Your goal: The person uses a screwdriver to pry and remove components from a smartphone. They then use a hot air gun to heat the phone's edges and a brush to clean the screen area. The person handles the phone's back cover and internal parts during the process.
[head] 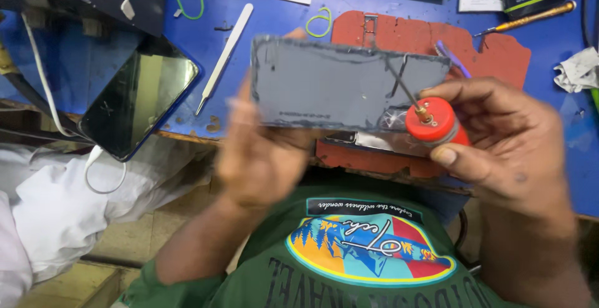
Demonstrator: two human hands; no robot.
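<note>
My left hand [262,152] holds a grey phone back panel [337,83] flat side toward me, gripping its lower left part from behind. Dark glue residue runs along the panel's edges. My right hand [499,139] grips a small red bottle [437,124] with a thin metal needle tip. The needle points up-left and touches the panel near its right end. Both hands are raised above the blue work mat [299,21] and in front of my green printed shirt.
A dark phone [140,102] with a white cable lies at the left edge of the bench. White tweezers [224,55], green rubber bands [190,1], a red pad [437,39], a yellow-handled screwdriver [530,18], boxes and a crumpled tissue [577,69] sit on the mat.
</note>
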